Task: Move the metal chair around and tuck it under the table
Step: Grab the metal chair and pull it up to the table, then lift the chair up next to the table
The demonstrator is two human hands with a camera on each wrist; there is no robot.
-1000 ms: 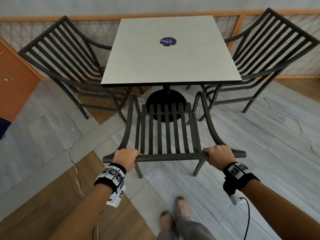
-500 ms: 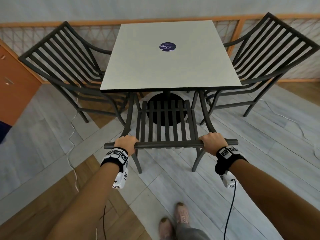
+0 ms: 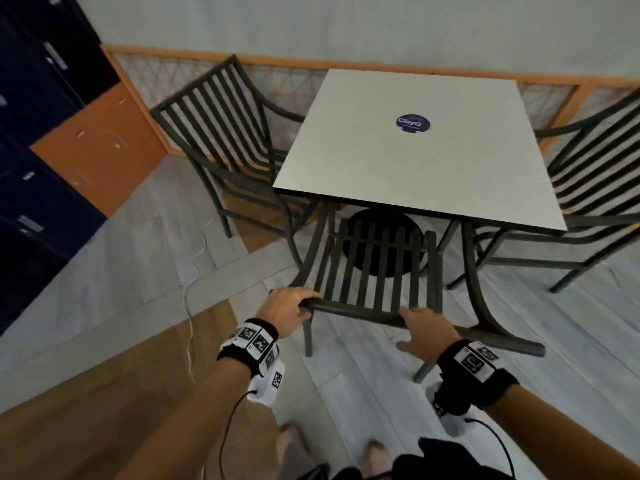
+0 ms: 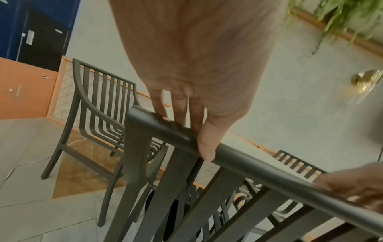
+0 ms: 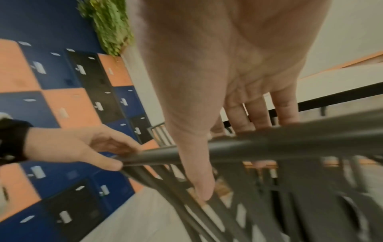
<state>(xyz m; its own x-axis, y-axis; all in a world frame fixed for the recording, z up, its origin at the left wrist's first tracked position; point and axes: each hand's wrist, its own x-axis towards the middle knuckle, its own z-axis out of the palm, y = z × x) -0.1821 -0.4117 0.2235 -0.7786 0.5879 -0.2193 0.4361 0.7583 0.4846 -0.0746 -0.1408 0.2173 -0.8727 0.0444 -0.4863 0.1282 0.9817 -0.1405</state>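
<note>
The dark metal slatted chair (image 3: 353, 310) stands with its seat under the white square table (image 3: 415, 161), and its back stands just outside the near edge. My left hand (image 3: 287, 306) grips the left end of the top rail (image 4: 248, 163), fingers over it and thumb on the near side. The right wrist view shows that left hand (image 5: 82, 147) pinching the rail (image 5: 311, 144). My right hand (image 3: 426, 327) lies on the middle of the rail. Its fingers (image 5: 259, 113) hang straight over the far side, and the thumb points down the slats.
Two matching chairs flank the table, one on the left (image 3: 221, 140) and one on the right (image 3: 595, 174). Orange and blue lockers (image 3: 86, 150) line the left wall. A white cable (image 3: 190, 271) runs over the floor. The table's black round base (image 3: 381, 244) sits behind the slats.
The chair has gone further under the table. My right hand has slid from the rail's right end towards its middle and loosened. The head view has swung left and tilted.
</note>
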